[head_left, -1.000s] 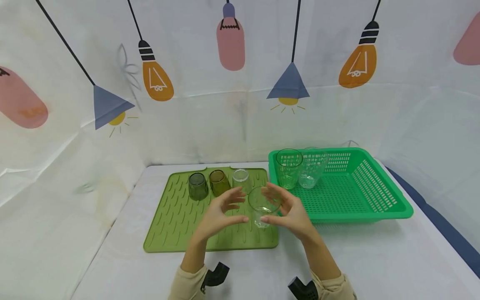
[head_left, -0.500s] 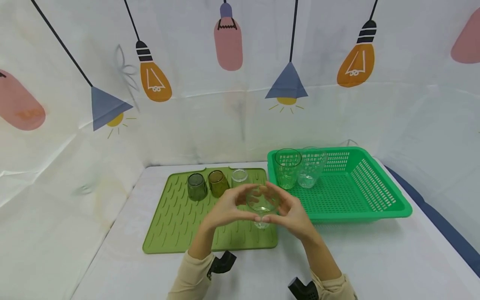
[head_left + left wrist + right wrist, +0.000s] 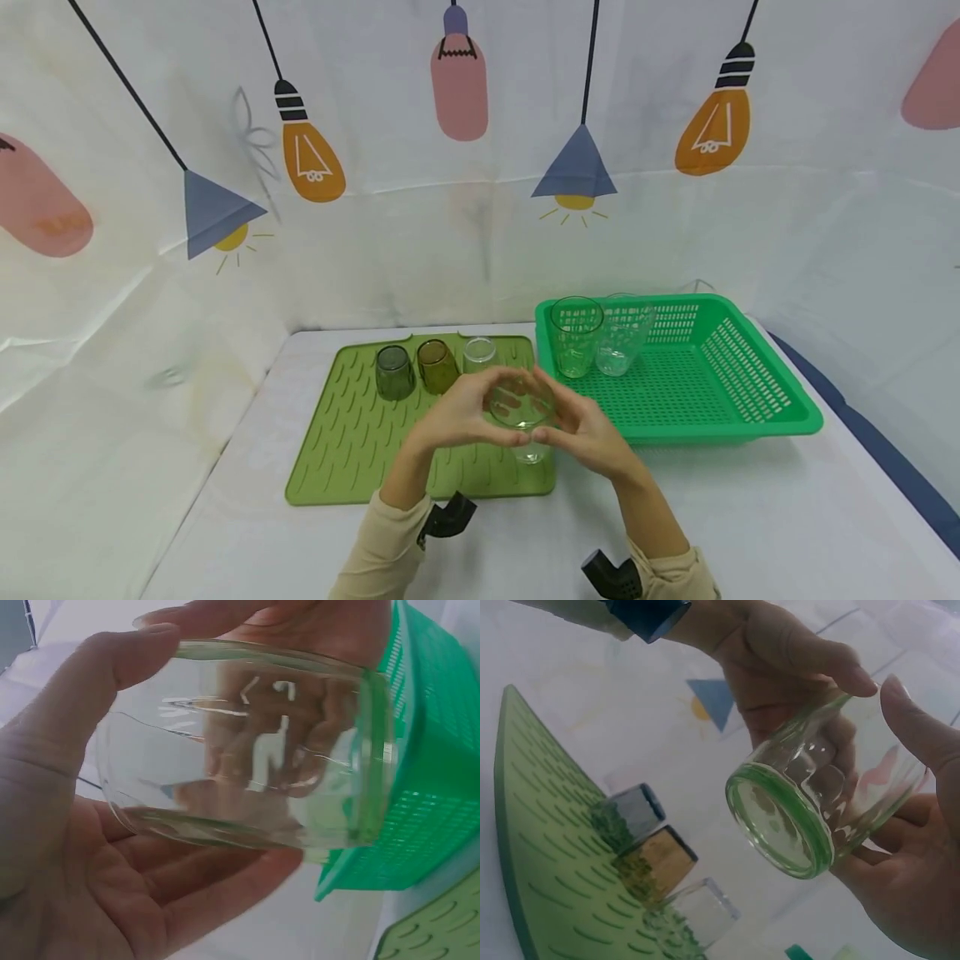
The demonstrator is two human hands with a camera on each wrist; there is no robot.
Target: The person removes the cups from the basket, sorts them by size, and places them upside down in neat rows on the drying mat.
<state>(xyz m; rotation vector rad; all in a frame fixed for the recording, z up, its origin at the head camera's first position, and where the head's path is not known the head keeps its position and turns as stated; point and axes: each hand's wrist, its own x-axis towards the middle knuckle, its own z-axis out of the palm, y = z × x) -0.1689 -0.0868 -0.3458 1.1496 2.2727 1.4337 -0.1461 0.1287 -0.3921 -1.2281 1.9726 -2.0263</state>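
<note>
Both hands grip a clear glass tumbler (image 3: 522, 407) with a greenish thick base, held over the right part of the green mat. In the head view my left hand (image 3: 467, 410) curls round its left side and my right hand (image 3: 587, 423) round its right, thumbs meeting at the near side. In the left wrist view the tumbler (image 3: 247, 750) lies across the picture, its base toward the basket. From the right wrist the tumbler (image 3: 810, 787) shows its base, with the left hand (image 3: 780, 660) above and the right hand (image 3: 930, 795) at the right.
Three small tumblers, dark grey (image 3: 395, 373), amber (image 3: 438, 367) and clear (image 3: 480, 354), stand in a row at the back of the green drying mat (image 3: 352, 450). A green plastic basket (image 3: 720, 429) stands to the right, two clear glasses (image 3: 575, 337) in its left end.
My left hand has moved right and closed round the glass, which it stood apart from a second ago. The right hand keeps its place, now nearer the left thumb. The basket and mat are unchanged.
</note>
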